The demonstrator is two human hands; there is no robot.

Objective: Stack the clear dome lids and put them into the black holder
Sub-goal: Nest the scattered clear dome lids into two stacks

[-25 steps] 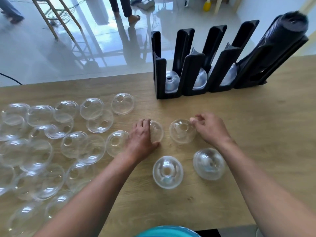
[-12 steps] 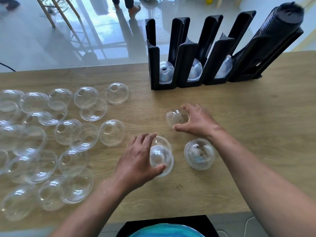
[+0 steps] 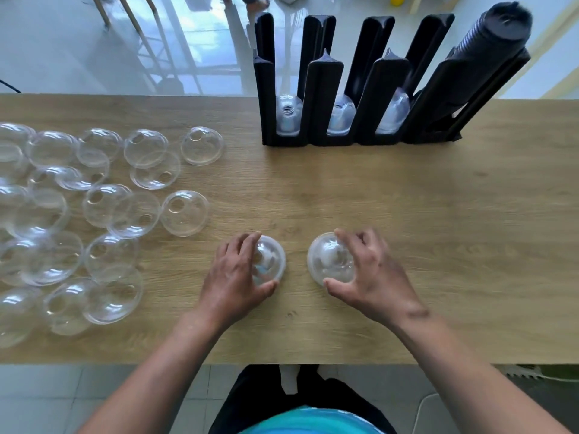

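Note:
My left hand (image 3: 236,274) grips a small stack of clear dome lids (image 3: 272,261) on the wooden table (image 3: 438,245), fingers over the top and thumb under the near rim. My right hand (image 3: 372,274) grips a second stack of dome lids (image 3: 327,258) just to the right, fingers curled over it. The two stacks stand a little apart near the table's front. The black holder (image 3: 326,89) stands at the back, with clear lids low in its three left slots.
Several loose clear dome lids (image 3: 94,220) lie spread over the left part of the table, some overlapping. A stack of black lids (image 3: 498,29) fills the holder's rightmost slot. The table's front edge is close below my wrists.
Both hands brought the lids they held onto the two lids lying nearer the front, making two stacks. The camera view has tilted further down over the table.

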